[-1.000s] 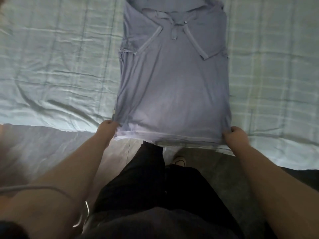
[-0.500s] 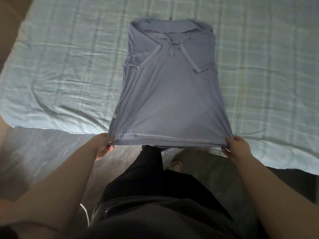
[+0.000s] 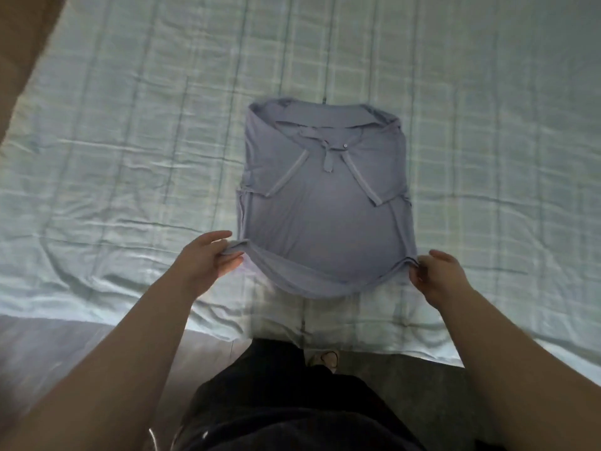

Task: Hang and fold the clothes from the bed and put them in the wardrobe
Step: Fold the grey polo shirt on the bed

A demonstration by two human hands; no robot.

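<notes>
Both hands, left hand (image 3: pixel 208 258) and right hand (image 3: pixel 435 275), pinch the hem corners of the soft, light polo shirt (image 3: pixel 325 216) sagging limply between them.

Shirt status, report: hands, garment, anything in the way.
Left hand pinches the hem's left corner, right hand the right corner. Shirt lies on bedcover, sleeves folded in, hem lifted. Only bare cover around it.

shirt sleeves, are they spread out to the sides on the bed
No, both sleeves of the shirt are folded inward across its front, so it lies as a narrow rectangle on the bed.
</notes>
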